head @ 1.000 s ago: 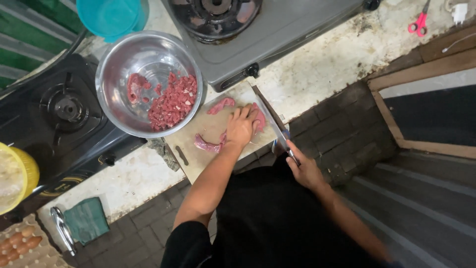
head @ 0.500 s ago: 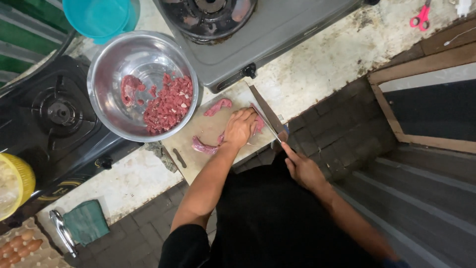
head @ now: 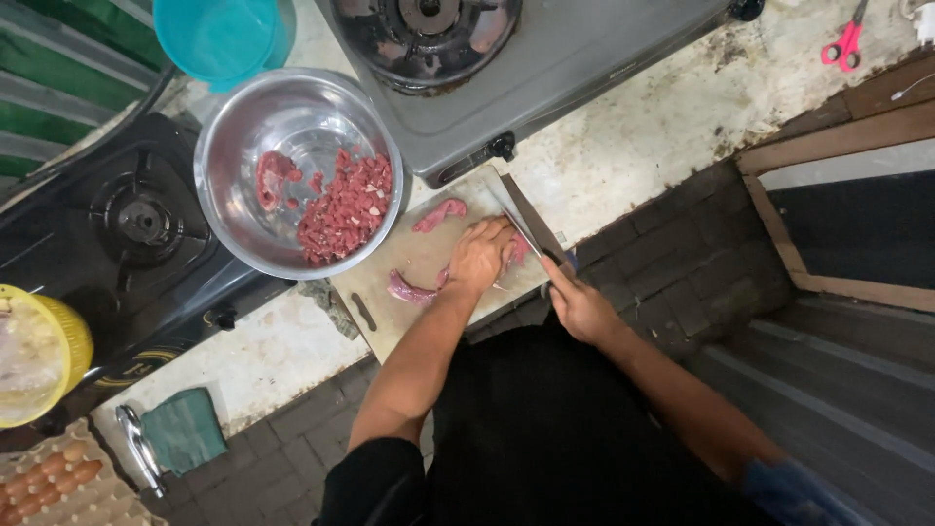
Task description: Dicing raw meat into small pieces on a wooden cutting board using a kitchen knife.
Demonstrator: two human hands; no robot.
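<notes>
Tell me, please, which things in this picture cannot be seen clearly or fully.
- Head view: the meat piece under the left hand is mostly covered by that hand.
- The knife handle is hidden inside the right hand.
- The blue tub and the yellow container are cut off by the frame edges.
- The egg tray is cut by the bottom corner.
- The cutting board near edge is partly hidden by the forearms.

Pink scissors (head: pixel 843 46), teal cup (head: pixel 216 37)
</notes>
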